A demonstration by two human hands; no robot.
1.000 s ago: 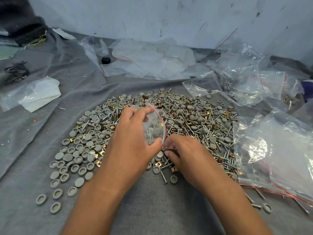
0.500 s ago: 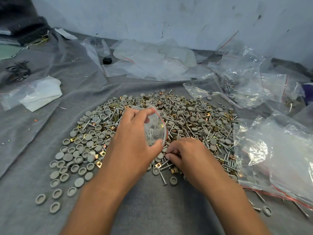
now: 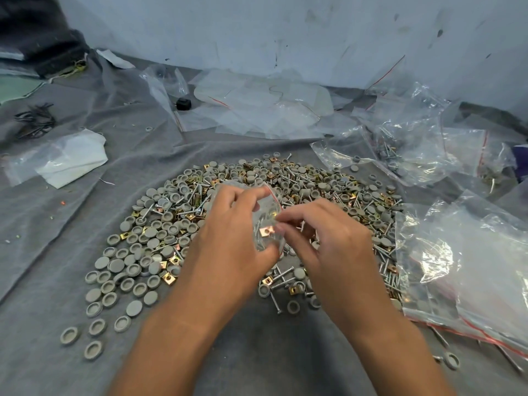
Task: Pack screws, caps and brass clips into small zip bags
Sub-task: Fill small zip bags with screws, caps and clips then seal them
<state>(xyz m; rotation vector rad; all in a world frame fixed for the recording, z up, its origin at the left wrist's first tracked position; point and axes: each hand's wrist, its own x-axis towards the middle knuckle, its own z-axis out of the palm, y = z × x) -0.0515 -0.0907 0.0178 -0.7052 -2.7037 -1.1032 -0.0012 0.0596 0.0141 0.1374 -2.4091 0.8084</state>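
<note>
The left hand [image 3: 228, 247] holds the small zip bag [image 3: 267, 224] with its mouth up. The right hand [image 3: 328, 241] pinches a brass clip [image 3: 267, 231] right beside the bag, fingers [image 3: 288, 217] pressed together.

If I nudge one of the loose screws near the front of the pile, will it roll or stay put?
The screw looks thin, round-shanked and light, so it would probably roll, curving around its wider head. The grey cloth may slow it.

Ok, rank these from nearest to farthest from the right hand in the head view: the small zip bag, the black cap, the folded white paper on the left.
1. small zip bag, touching the right hand
2. black cap, far, left of centre
3. folded white paper, far left
</note>
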